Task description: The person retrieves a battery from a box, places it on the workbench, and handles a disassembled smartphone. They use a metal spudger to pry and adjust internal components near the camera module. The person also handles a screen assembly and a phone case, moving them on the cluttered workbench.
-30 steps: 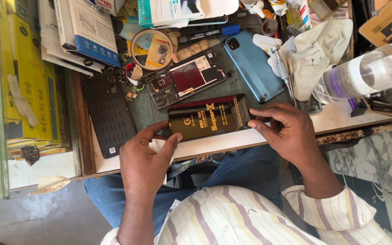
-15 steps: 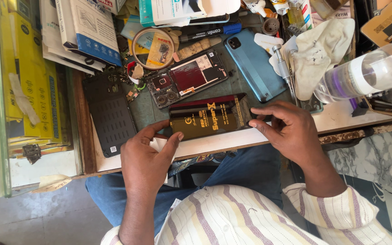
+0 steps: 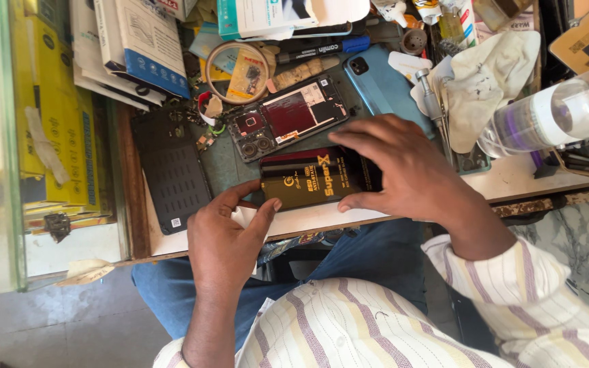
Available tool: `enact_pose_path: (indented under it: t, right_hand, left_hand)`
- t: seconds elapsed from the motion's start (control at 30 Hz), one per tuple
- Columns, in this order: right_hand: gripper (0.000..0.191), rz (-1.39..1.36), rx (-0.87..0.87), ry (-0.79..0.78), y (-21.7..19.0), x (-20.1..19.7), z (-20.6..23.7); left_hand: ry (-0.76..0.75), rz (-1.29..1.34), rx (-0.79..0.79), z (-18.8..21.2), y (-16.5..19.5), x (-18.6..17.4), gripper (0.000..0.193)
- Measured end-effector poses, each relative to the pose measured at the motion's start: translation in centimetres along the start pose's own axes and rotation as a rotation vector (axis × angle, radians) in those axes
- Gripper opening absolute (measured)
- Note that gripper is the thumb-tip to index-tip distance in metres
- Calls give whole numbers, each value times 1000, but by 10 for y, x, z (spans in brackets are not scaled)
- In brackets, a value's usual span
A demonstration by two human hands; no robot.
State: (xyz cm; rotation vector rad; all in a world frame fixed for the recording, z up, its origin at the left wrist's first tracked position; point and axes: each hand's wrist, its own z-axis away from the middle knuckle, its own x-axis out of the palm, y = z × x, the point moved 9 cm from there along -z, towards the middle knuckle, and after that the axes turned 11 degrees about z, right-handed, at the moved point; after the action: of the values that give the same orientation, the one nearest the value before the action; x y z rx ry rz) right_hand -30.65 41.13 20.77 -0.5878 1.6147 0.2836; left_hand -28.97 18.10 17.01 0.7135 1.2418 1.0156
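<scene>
1. The worktop (image 3: 526, 178) is a pale bench edged in wood, crowded with repair clutter; a green mat (image 3: 230, 174) covers its middle, and grey floor (image 3: 69, 327) shows near the person's knees.
2. On the far side lie an opened phone (image 3: 288, 116) with its circuit board bare, a blue back cover (image 3: 383, 85), a white cloth (image 3: 492, 75) and a clear plastic bottle (image 3: 553, 112) on its side at the right.
3. A black back panel (image 3: 172, 170) lies at the left, beside yellow boxes (image 3: 56, 116).
4. The black and gold packet (image 3: 311, 180) sits at the near edge of the bench, flat, its long axis running left to right, slightly tilted with the right end farther away.
5. The left hand (image 3: 226, 238) pinches the packet's left end, thumb on its near corner, fingers curled at its far side.
6. The right hand (image 3: 403, 170) grips the right end, fingers spread over the top, thumb at the near edge.
7. Compared with a second ago, the right hand has moved leftward to cover more of the packet, and the view sits closer.
</scene>
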Motion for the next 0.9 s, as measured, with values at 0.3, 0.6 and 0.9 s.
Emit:
enact_pose_path:
  t: [0.3,0.6,0.9]
  right_hand:
    - [103,-80,-95,-94,-7,22,-21]
    - [101,-110,-94,-110,-5,29,-23]
    - [105,-120,-79,-89,-7,28,-22]
  left_hand:
    - [0,-7,35,-1,1,-5,38]
    - [16,1,97,2,5,-8,37]
    - [-2,-27,27,0,-2,-8,39]
